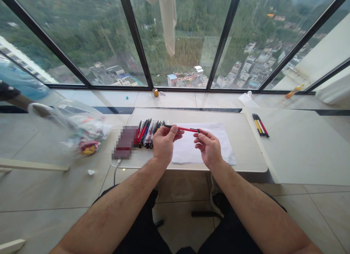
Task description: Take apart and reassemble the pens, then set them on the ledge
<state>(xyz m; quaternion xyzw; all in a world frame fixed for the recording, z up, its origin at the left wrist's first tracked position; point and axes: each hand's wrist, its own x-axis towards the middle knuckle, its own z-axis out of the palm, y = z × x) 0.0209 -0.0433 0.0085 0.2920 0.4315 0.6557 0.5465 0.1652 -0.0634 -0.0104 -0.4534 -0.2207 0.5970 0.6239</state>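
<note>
A red pen (187,129) with black ends is held level above the table between my two hands. My left hand (164,142) pinches its black end at the left. At the other end, the fingertips of my right hand (209,146) close on the black tip and clip. Beneath them lies white paper (202,153), partly covered by my hands. Just left of my left hand, a row of several pens (147,131) in black, red, blue and white lies side by side; my hand hides some of them.
A blurred-out rectangular device (125,142) with a cable lies on the table's (251,162) left side. Three pens (260,125) rest on a white board (300,151) at right. A plastic bag (84,133) is at left; a small can (155,92) stands by the window.
</note>
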